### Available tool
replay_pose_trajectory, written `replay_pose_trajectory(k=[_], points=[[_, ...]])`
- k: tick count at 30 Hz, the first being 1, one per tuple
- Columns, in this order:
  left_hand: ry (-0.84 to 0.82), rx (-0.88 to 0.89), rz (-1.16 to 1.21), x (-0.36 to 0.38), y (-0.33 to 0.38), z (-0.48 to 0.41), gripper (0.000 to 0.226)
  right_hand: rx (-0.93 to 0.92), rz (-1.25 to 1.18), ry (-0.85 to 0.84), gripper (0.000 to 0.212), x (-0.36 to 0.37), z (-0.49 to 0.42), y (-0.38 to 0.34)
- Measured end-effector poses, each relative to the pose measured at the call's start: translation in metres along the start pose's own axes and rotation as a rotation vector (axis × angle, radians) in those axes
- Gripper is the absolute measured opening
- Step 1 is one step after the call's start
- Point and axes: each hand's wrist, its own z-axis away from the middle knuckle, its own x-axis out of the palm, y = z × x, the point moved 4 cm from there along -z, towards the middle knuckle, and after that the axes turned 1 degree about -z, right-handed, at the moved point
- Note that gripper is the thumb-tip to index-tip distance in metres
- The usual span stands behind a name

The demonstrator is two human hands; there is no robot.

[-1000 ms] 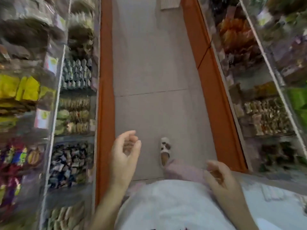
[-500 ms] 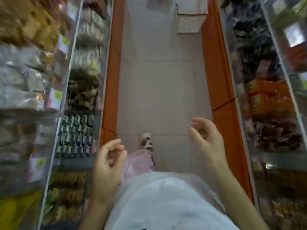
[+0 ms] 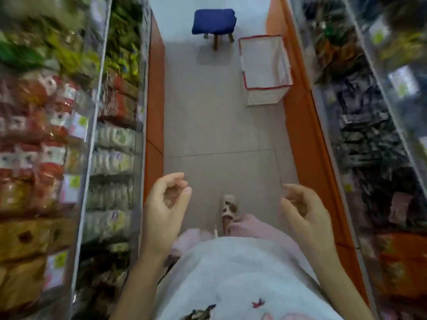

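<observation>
The left hand hangs loosely curled, thumb near the fingertips, holding nothing. The right hand is likewise half-curled and holds nothing, its fingertips smeared by blur. Pale packs sit on the shelf just left of the left hand, apart from it, their print unreadable. Between the hands a slipper shows, its heel hidden by a trouser leg. Well ahead of the right hand stands a basket, and beyond it a stool.
</observation>
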Motion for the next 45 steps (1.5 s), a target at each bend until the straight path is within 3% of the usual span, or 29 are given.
replay_pose_trajectory(k=[5,10,22,28,34,39,45], points=[[0.033,-0.030,-0.081,0.012,0.032,-0.134,0.038,-0.076,0.015,-0.107,0.028,0.044,-0.187,-0.094],[0.096,-0.104,-0.016,0.026,0.048,-0.307,0.029,-0.115,-0.016,-0.106,0.025,0.097,-0.367,-0.165],[-0.075,0.163,-0.142,0.119,0.198,-0.764,0.023,0.114,-0.143,0.098,0.033,0.132,-0.664,-0.236],[-0.083,0.066,-0.132,0.164,0.221,-0.909,0.025,0.043,-0.157,0.110,0.027,0.149,-0.878,-0.301],[-0.130,-0.013,-0.113,0.187,0.241,-1.036,0.027,0.043,-0.163,0.125,0.025,0.170,-1.037,-0.359],[-0.368,0.112,-0.195,0.249,0.287,-1.184,0.024,0.181,-0.245,0.295,0.024,0.183,-1.117,-0.362],[-0.780,0.248,-0.307,0.366,0.349,-1.272,0.022,0.461,-0.360,0.647,0.032,0.175,-1.104,-0.336]])
